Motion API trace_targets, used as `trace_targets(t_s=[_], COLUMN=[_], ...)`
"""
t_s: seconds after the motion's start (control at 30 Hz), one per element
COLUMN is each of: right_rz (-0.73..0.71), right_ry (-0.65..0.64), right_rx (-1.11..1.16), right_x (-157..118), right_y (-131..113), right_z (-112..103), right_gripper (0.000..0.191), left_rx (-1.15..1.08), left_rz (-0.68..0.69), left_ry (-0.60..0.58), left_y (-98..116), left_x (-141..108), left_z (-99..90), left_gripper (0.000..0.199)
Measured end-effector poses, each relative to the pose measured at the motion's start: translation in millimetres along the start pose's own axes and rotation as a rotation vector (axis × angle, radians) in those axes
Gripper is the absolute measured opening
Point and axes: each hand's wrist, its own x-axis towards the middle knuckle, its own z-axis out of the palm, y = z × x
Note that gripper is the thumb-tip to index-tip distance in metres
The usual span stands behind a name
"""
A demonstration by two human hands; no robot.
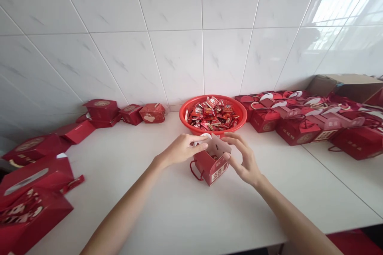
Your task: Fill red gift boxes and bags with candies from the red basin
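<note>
A small red gift box [206, 167] stands upright on the white table with its top flaps raised. A few wrapped pieces show inside it, and a red cord handle [196, 172] hangs at its left side. My left hand [182, 149] holds the box's left flap between thumb and fingers. On the opposite side, my right hand [247, 161] has its thumb at the front edge and its fingers at the back flap. Just behind the box sits a red plastic basket [183, 117] of wrapped candies [212, 117].
Closed red gift boxes [299, 129] crowd the right side, with a cardboard carton [341, 83] behind them. More red boxes [101, 111] line the left, and a larger open box [50, 215] of packets stands front left. A tiled wall [176, 59] bounds the back.
</note>
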Motion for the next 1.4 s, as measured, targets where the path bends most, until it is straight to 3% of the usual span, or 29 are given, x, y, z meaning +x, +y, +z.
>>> trace_targets(t_s=[0.2, 0.33, 0.4, 0.5, 0.6, 0.73, 0.83, 0.97, 1.07, 1.3, 1.4], right_rz=[-0.023, 0.038, 0.054, 0.090, 0.108, 0.022, -0.022, 0.029, 0.035, -0.088, -0.127], right_ry=[-0.014, -0.006, 0.001, -0.022, -0.045, -0.046, -0.075, -0.078, -0.062, -0.081, -0.096], right_rx=[0.000, 0.016, 0.030, 0.048, 0.065, 0.043, 0.013, -0.020, -0.034, -0.018, -0.006], right_x=[-2.5, -4.3, -4.4, -3.9, -3.8, -5.7, -8.2, -10.5, -11.0, -10.7, -10.4], right_y=[-0.5, 1.2, 1.8, 2.0, 1.6, 1.5, 2.5, 5.8, 8.2, 7.2, 6.9], right_z=[8.0, 12.6, 12.7, 11.8, 12.0, 14.5, 16.4, 17.6, 18.3, 20.1, 19.5], right_gripper=[0.020, 0.032, 0.035, 0.034, 0.038, 0.038, 0.033, 0.037, 0.039, 0.038, 0.037], left_rx=[0.207, 0.291, 0.295, 0.272, 0.227, 0.156, 0.077, -0.119, -0.235, -0.145, -0.076], left_rz=[0.075, 0.092, 0.068, 0.068, 0.053, 0.066, 0.071, 0.062, 0.060, 0.104, 0.069], left_ry=[0.121, 0.211, 0.231, 0.214, 0.205, 0.155, 0.082, -0.092, -0.201, -0.133, -0.063], left_y=[-0.4, -0.1, -1.1, -2.4, -1.1, 2.9, 1.8, -9.6, -19.4, -15.7, -10.3], left_x=[-0.9, -0.5, 0.1, 0.9, 0.6, -1.0, -1.3, -2.6, -5.7, -10.0, -9.6], left_z=[8.2, 13.0, 13.5, 12.3, 11.5, 10.6, 4.4, -10.8, -18.6, -16.2, -8.6], left_gripper=[0.046, 0.052, 0.045, 0.028, 0.024, 0.022, 0.032, 0.059, 0.060, 0.035, 0.039])
